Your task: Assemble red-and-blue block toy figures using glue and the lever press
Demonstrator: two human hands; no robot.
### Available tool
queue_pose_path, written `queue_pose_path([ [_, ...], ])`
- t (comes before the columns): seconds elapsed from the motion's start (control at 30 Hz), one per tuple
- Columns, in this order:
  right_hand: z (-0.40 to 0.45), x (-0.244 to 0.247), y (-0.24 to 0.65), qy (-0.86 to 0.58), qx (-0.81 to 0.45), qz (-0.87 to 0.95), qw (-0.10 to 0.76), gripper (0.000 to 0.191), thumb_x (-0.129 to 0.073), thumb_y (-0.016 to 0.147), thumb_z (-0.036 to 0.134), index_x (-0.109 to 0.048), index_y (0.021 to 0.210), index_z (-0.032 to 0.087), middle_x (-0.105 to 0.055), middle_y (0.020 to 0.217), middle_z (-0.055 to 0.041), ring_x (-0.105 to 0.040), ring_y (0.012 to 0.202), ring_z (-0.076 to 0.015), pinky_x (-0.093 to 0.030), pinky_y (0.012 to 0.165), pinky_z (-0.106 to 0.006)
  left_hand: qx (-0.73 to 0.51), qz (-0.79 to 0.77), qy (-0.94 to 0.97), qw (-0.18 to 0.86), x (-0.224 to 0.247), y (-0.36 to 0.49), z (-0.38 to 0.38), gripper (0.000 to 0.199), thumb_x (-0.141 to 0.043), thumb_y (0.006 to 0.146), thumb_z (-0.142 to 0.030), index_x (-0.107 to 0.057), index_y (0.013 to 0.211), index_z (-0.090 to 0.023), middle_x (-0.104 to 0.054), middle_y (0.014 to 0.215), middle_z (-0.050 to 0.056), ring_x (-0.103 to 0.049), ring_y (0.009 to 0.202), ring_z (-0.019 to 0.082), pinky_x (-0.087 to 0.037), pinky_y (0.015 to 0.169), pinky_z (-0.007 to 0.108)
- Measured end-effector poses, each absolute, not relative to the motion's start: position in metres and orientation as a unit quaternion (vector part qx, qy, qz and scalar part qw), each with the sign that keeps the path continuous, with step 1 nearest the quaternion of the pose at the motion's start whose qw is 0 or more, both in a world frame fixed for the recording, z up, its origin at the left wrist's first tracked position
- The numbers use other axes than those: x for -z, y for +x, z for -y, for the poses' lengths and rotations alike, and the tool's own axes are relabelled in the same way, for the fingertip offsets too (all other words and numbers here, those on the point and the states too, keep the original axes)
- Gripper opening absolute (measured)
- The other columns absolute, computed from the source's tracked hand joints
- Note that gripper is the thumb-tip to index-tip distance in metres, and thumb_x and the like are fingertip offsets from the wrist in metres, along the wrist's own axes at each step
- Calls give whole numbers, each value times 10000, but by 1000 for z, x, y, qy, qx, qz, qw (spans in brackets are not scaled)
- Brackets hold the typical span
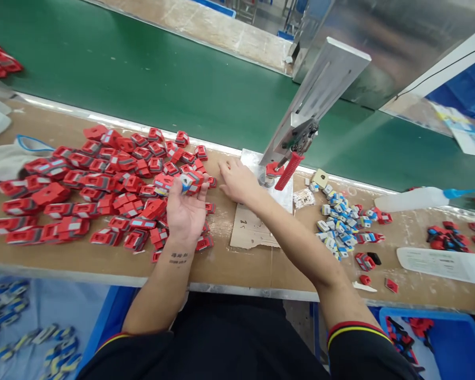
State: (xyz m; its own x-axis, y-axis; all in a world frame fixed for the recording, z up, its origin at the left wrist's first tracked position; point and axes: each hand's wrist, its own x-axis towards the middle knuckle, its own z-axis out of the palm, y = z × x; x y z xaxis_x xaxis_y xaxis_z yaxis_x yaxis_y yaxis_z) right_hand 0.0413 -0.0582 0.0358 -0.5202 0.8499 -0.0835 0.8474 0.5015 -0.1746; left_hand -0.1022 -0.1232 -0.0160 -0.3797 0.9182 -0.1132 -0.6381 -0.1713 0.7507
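My left hand (187, 216) is turned palm up at the right edge of a heap of red toy car shells (98, 182). Its thumb and fingers are closed around a red toy car part (198, 180) with a blue, white and yellow piece (187, 182) against it. To its right, my right hand (239, 182) is held low over the table, fingers bent and apart, nothing visible in them. Close beyond that hand stands a hand press (301, 126) with a red handle (290, 171) and a red part (275, 169) at its base.
A green conveyor belt (182, 74) runs behind the brown worktable (221, 269). Right of the press lie small blue-and-white parts (340, 221) and white squeeze bottles (411, 199). Blue bins (455, 338) with parts stand below the front edge. A metal housing (399, 47) rises behind.
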Motion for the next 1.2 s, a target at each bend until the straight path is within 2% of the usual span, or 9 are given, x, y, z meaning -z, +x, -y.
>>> queue_pose_path([
  [0.23,163,-76,154,-434,-131,835,311,214,-696,1019,293,-723,1231,299,-736,1148,-73,-720,1048,-243,-641,921,-429,-603,-405,487,486,-3,-99,125,413,-937,769,-385,-785,1121,-232,-820,1141,98,-800,969,252,-650,825,334],
  [0.37,151,-69,195,-466,-206,806,302,345,-750,974,397,-715,1312,335,-672,1354,-98,-676,1233,-269,-650,884,-412,-389,-380,744,388,-23,-85,82,330,-883,704,-302,-853,1030,-258,-657,1553,146,-767,992,293,-607,989,443],
  [0.47,122,-55,192,-440,-303,793,293,430,-752,959,467,-685,1355,312,-678,1357,-100,-674,1214,-241,-647,881,-375,-181,-329,855,357,-30,-67,32,440,-876,624,-254,-863,1062,-285,-562,1653,139,-706,742,198,-601,913,438],
  [0.53,108,-50,185,-425,-336,784,302,402,-746,957,507,-698,1288,283,-711,1270,-86,-687,1120,-213,-636,880,-361,-110,-305,886,330,-30,-53,6,475,-867,610,-242,-860,1083,-279,-537,1664,143,-678,720,175,-585,911,421],
  [0.73,129,-72,186,-356,-384,766,373,416,-757,953,602,-707,1202,273,-745,1038,-17,-705,909,-155,-623,821,-327,-144,-263,891,342,-20,-39,-14,379,-841,655,-253,-869,1030,-298,-719,1227,59,-702,896,239,-538,944,358],
  [0.9,115,-138,184,-302,-390,742,454,821,-734,874,781,-508,1530,342,-787,1156,-2,-787,1061,-221,-648,833,-370,-122,-238,915,303,-16,-47,-14,451,-804,763,-295,-844,1212,-313,-702,1278,63,-693,970,227,-519,973,345],
  [1.0,75,-175,177,-239,-399,712,526,1086,-879,783,651,-276,1619,310,-779,1317,-43,-782,1189,-234,-679,918,-341,-83,-237,926,280,-21,-48,-14,487,-770,858,-348,-791,1342,-295,-656,1373,90,-697,1056,228,-511,1023,359],
  [1.1,51,-183,179,-280,-352,708,545,960,-815,865,592,-269,1616,348,-714,1430,-23,-753,1212,-196,-653,982,-304,-73,-231,927,287,-27,-49,-13,479,-749,889,-360,-777,1359,-270,-647,1374,104,-705,1061,226,-532,1021,363],
  [1.2,62,-149,188,-360,-244,703,562,720,-746,919,661,-469,1528,393,-691,1414,-11,-729,1163,-204,-653,903,-335,-98,-227,918,310,-33,-59,-7,472,-744,885,-370,-784,1342,-255,-678,1273,90,-710,1018,217,-558,997,357],
])
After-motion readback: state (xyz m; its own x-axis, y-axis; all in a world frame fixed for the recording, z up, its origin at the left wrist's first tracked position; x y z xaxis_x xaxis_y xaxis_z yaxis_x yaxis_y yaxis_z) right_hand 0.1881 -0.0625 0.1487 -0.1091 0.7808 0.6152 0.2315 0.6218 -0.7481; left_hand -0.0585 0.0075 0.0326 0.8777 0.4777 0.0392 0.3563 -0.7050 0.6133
